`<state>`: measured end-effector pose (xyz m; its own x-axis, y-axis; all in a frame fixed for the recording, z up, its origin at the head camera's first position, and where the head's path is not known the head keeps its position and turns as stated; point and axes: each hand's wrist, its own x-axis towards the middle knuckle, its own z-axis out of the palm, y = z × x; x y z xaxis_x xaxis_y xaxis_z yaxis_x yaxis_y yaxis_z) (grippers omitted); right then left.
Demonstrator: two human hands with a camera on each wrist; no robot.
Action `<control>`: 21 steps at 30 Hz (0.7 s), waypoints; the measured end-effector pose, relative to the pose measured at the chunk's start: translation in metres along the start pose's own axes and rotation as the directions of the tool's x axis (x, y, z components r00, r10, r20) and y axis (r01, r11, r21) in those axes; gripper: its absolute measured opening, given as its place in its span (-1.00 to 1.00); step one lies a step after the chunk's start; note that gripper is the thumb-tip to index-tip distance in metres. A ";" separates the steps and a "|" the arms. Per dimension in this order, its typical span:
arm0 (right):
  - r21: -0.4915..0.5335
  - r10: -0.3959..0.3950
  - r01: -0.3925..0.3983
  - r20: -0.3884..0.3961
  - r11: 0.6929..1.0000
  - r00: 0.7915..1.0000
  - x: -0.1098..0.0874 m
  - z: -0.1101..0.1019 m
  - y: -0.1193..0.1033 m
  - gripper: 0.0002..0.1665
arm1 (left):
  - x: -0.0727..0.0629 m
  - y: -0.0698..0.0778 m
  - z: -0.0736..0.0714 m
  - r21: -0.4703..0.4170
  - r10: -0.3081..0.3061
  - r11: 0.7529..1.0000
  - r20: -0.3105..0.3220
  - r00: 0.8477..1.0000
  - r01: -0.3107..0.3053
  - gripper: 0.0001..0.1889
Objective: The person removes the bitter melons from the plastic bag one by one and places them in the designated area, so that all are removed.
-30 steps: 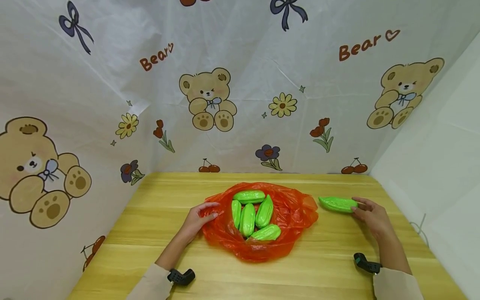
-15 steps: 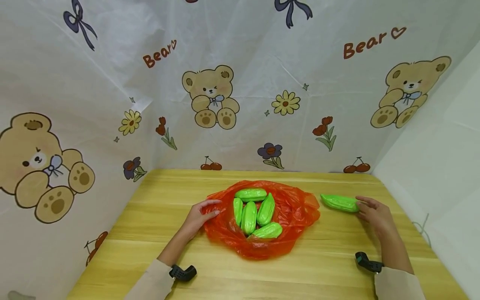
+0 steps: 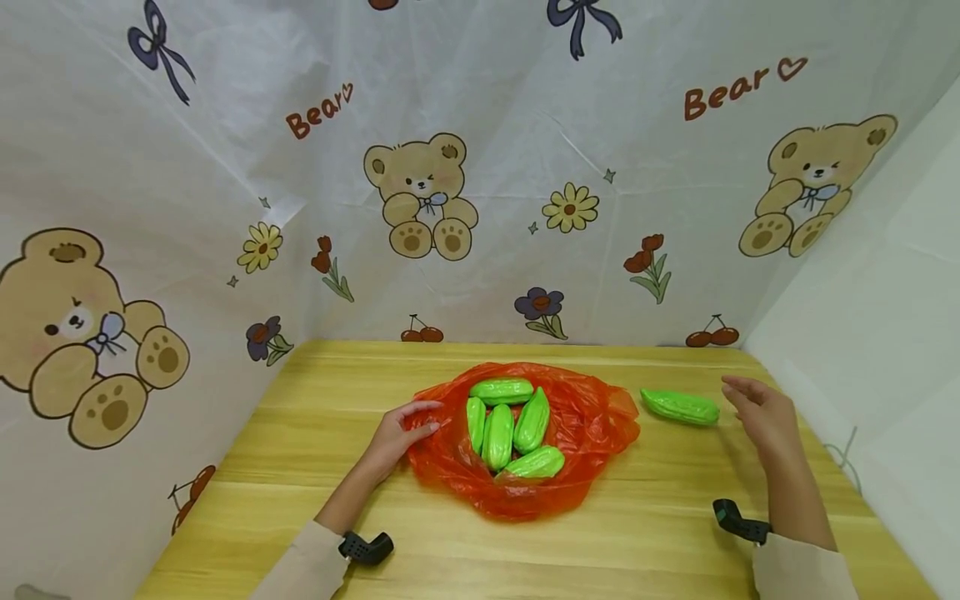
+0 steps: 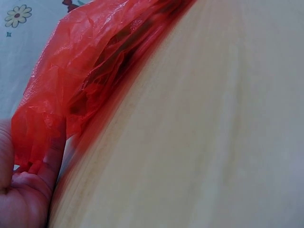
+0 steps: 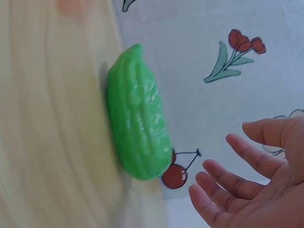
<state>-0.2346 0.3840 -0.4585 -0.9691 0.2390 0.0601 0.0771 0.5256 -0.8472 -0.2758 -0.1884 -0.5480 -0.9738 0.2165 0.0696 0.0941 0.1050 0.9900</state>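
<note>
Loose green gourd [image 3: 679,407] lay on counter [image 3: 315,442], right of orange bag [image 3: 592,433]. Right hand [image 3: 761,410] hovered just beside it, fingers apart, holding nothing. Left hand [image 3: 397,433] pinched bag's rim; best kept steady, mouth wide.

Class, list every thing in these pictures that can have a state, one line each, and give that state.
Red plastic bag: open, spread flat on the table, five green gourds inside.
Lone green gourd: lying on the table right of the bag, untouched.
Left hand: grips the bag's left edge.
Right hand: open, raised just right of the lone gourd, holding nothing.
Table: wooden, bears everything.
</note>
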 end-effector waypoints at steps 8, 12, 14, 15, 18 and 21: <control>0.037 -0.039 0.039 0.001 0.999 0.999 -0.013 0.002 -0.038 -0.24 | -0.002 0.001 0.001 -0.016 0.008 1.000 0.010 1.000 -0.007 -0.60; 0.092 -0.119 0.117 0.020 0.989 0.993 -0.019 0.006 -0.055 -0.29 | -0.001 0.001 0.000 -0.018 0.005 1.000 0.010 1.000 -0.004 -0.58; 0.139 -0.178 0.171 0.036 0.975 0.983 -0.021 0.009 -0.063 -0.34 | -0.001 0.001 0.000 -0.020 0.003 1.000 0.009 1.000 -0.003 -0.58; 0.160 -0.205 0.195 0.044 0.968 0.978 -0.022 0.012 -0.066 -0.37 | -0.001 0.001 0.000 -0.019 0.002 1.000 0.008 1.000 -0.002 -0.58; 0.210 -0.263 0.243 0.073 0.947 0.962 -0.026 0.020 -0.076 -0.44 | -0.001 0.000 0.000 -0.012 0.004 1.000 0.003 1.000 -0.004 -0.58; 0.241 -0.296 0.262 0.114 0.935 0.948 -0.030 0.028 -0.082 -0.46 | -0.001 -0.001 0.000 -0.008 0.007 1.000 -0.004 1.000 -0.007 -0.59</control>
<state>-0.2187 0.3110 -0.4054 -0.9687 -0.0222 0.2471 -0.2385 0.3575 -0.9030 -0.2744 -0.1885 -0.5487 -0.9739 0.2134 0.0769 0.0992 0.0962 0.9904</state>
